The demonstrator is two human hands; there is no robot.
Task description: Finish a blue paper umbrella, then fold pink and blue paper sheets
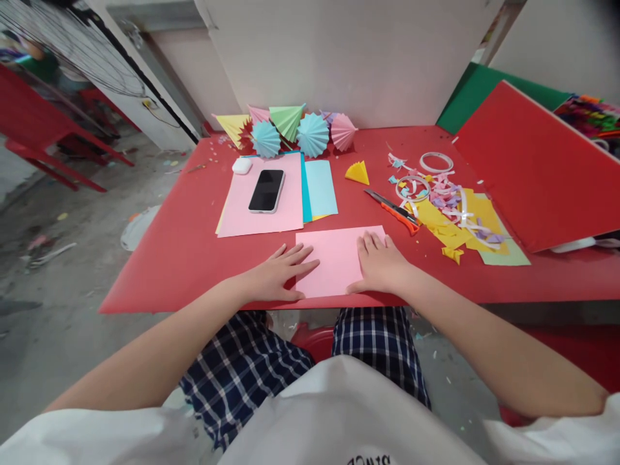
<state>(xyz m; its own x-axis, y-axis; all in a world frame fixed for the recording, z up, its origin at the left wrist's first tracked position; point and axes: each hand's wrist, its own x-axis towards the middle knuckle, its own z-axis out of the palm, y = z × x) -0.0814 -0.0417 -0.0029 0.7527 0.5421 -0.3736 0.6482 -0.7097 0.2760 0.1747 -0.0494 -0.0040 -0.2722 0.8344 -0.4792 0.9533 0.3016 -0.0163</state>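
Observation:
A pink sheet of paper lies flat near the front edge of the red table. My left hand rests on its left side with the fingers spread. On the right side of the sheet my right hand lies flat, fingers stretched out. Both hands press on the paper without gripping anything. Just beyond my right hand is an orange utility knife, with scissors-like dark blades partly beside it. A folded yellow paper fan sits farther back.
A phone and a white earbud case rest on stacked coloured paper. Folded paper umbrellas line the back. Tape rolls and paper scraps lie right, beside a large red board.

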